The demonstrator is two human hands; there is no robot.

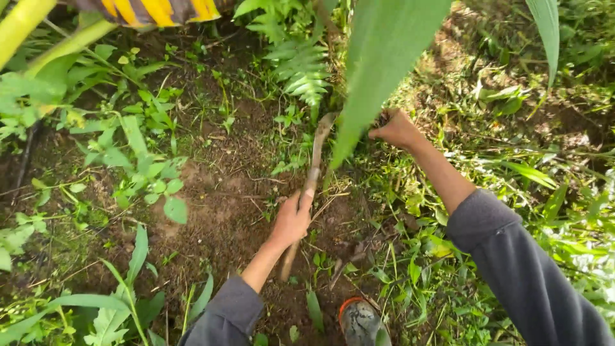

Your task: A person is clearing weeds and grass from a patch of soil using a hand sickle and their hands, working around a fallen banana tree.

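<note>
Gripping wooden tool (312, 168), left hand (291, 221), blade end hidden (leaf-covered)

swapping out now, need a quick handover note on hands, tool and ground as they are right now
Left hand: closed around the wooden handle of a digging tool, its blade end down in the soil by the fern.
Right hand: gripping plant stems just behind the broad green leaf.
Done: a bare soil patch lies beside the tool.
Left: weeds cover the ground on the right. Boot toe is close below the tool.
</note>
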